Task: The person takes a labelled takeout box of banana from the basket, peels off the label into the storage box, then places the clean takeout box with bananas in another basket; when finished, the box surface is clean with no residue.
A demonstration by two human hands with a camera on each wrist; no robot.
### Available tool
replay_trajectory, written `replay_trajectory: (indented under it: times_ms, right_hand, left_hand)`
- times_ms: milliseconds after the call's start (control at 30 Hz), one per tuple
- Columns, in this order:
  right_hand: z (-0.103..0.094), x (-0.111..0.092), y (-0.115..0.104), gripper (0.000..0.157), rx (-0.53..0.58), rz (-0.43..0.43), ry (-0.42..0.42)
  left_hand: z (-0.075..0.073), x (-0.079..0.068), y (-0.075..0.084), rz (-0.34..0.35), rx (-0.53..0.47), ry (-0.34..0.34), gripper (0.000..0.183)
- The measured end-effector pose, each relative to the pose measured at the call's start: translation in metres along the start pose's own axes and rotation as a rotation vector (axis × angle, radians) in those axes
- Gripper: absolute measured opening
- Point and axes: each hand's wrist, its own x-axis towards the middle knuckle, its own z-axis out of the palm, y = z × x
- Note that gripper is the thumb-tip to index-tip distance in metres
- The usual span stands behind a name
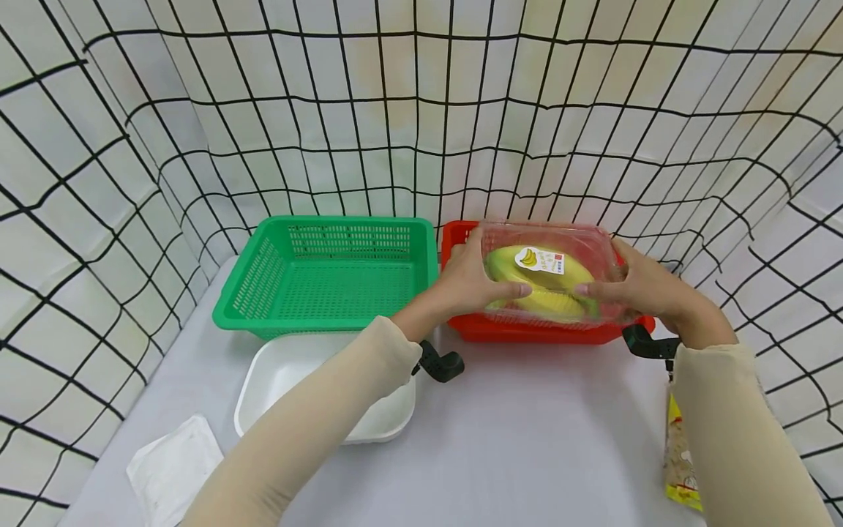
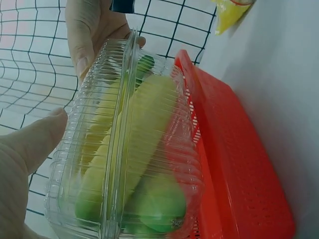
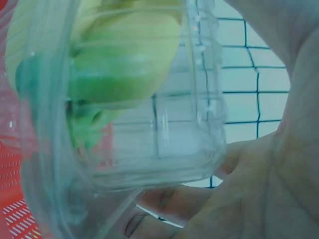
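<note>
A clear plastic clamshell box (image 1: 546,234) with yellow-green bananas (image 1: 549,300) inside sits over the red basket (image 1: 540,335). A white label (image 1: 540,260) with a banana picture is on its top. My left hand (image 1: 461,274) grips the box's left end, thumb on the lid. At the opposite end my right hand (image 1: 635,282) holds it, thumb on top and fingers around the side. In the left wrist view the box (image 2: 124,149) overlaps the basket (image 2: 239,159), its lid seam facing the camera. The right palm (image 3: 259,189) shows beside the box wall.
A green basket (image 1: 323,293) stands left of the red one, with a white tray (image 1: 276,373) in front of it. A white packet (image 1: 174,468) lies front left. A yellow-ended food bag (image 1: 681,461) is partly behind the right sleeve. Black wire mesh (image 1: 415,99) surrounds the back and sides.
</note>
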Motion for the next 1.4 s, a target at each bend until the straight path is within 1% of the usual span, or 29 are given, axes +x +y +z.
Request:
replay_trajectory:
  times_ms: [67,300,433,600,767,967,1133,1333,1400]
  right_hand:
    - [0.003,-0.007,-0.002,0.093,-0.022,-0.001,0.018]
    - [0.012,-0.026,-0.001,0.109,-0.023,0.009,0.041]
    - [0.018,-0.039,0.000,0.110,-0.029,-0.011,0.050]
    - [0.028,-0.055,0.003,0.109,-0.008,-0.021,0.052]
    - [0.037,-0.069,0.005,0.111,-0.021,-0.020,0.067]
    - [0.045,-0.083,0.008,0.118,-0.040,0.012,0.083]
    - [0.054,-0.093,0.010,0.122,-0.043,0.032,0.081]
    - [0.067,-0.103,0.015,0.121,-0.002,0.030,0.084]
    - [0.072,-0.107,0.017,0.122,0.004,0.041,0.088]
  left_hand:
    - [0.000,-0.005,0.000,0.014,0.002,0.001,0.119]
    - [-0.001,-0.026,0.001,0.072,-0.014,0.017,0.120]
    - [0.002,-0.040,0.000,0.093,-0.024,0.023,0.122]
    - [0.006,-0.059,-0.002,0.074,-0.002,0.007,0.125]
    - [0.009,-0.075,-0.004,0.068,-0.005,-0.001,0.126]
    - [0.014,-0.091,-0.007,0.055,0.003,-0.001,0.128]
    - [0.018,-0.103,-0.012,0.072,-0.023,-0.002,0.129]
    - [0.021,-0.116,-0.020,0.095,-0.053,-0.016,0.129]
    - [0.023,-0.120,-0.023,0.098,-0.061,-0.019,0.129]
